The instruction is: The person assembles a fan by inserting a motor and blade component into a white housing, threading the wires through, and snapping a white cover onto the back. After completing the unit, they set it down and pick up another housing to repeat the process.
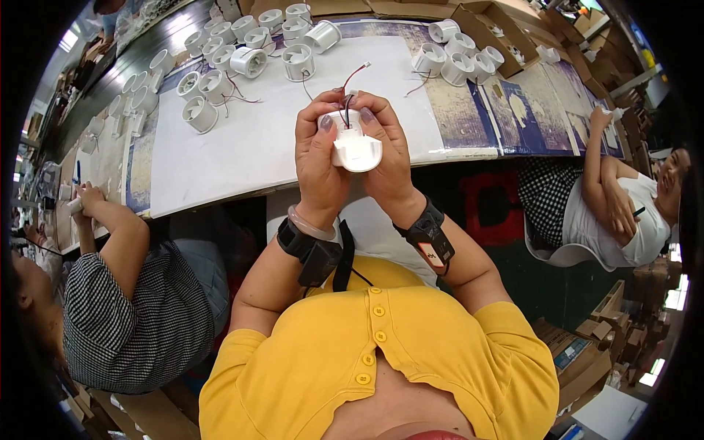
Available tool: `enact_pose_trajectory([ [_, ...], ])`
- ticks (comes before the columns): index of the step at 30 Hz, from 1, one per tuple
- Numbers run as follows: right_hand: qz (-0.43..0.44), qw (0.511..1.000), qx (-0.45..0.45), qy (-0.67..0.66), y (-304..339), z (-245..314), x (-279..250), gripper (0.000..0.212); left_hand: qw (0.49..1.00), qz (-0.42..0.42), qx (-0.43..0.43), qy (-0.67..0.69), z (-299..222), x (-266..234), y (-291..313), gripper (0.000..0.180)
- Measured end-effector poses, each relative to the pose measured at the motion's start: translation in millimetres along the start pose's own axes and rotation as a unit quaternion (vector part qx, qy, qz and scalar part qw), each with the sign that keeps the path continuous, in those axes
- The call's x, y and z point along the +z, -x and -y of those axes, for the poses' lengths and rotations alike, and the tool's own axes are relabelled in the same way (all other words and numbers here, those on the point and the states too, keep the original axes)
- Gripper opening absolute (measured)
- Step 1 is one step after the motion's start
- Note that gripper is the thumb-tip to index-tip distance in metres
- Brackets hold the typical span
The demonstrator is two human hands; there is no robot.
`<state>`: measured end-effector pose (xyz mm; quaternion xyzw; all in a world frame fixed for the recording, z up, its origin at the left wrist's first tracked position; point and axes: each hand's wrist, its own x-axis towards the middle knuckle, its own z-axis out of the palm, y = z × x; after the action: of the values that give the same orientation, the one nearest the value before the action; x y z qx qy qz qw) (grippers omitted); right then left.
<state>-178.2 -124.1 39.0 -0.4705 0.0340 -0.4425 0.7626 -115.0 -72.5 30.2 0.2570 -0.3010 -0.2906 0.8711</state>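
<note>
Between both hands I hold a white plastic housing [357,152] over the near edge of the table. Its rounded end points toward me. Red and dark wires come out of it, and one red wire ends in a small white connector [367,64] beyond my fingertips. My left hand [320,150] wraps its left side, with the thumb on top. My right hand [387,147] grips the right side, its thumb also on top. The fingers underneath are mostly hidden. Nearest to my hands stands a white round fan unit [298,63] with a thin wire trailing from it.
White fan units [216,86] with loose wires crowd the far left of the white board [242,154]. Several more cylinders [458,67] stand at the far right by a cardboard box [499,33]. One person [139,315] works at my left; another [609,198] sits at my right.
</note>
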Motion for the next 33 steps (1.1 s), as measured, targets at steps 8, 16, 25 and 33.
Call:
enact_pose_trajectory([
  [8,-0.093,0.993,-0.055,0.052,-9,-7,5,0.032,0.995,-0.040,0.030,-0.085,0,12,-13,0.035],
  [16,-0.146,0.985,0.058,-0.067,-26,-10,-11,0.039,0.996,-0.036,-0.017,-0.080,9,1,-12,0.042],
  [25,-0.086,0.930,0.149,-0.324,-36,-1,-29,0.043,0.941,0.171,0.069,-0.285,2,-23,-23,0.076],
  [33,-0.345,0.938,-0.001,-0.036,-41,-11,-23,0.045,0.809,0.092,0.196,-0.547,-10,-24,-19,0.078],
])
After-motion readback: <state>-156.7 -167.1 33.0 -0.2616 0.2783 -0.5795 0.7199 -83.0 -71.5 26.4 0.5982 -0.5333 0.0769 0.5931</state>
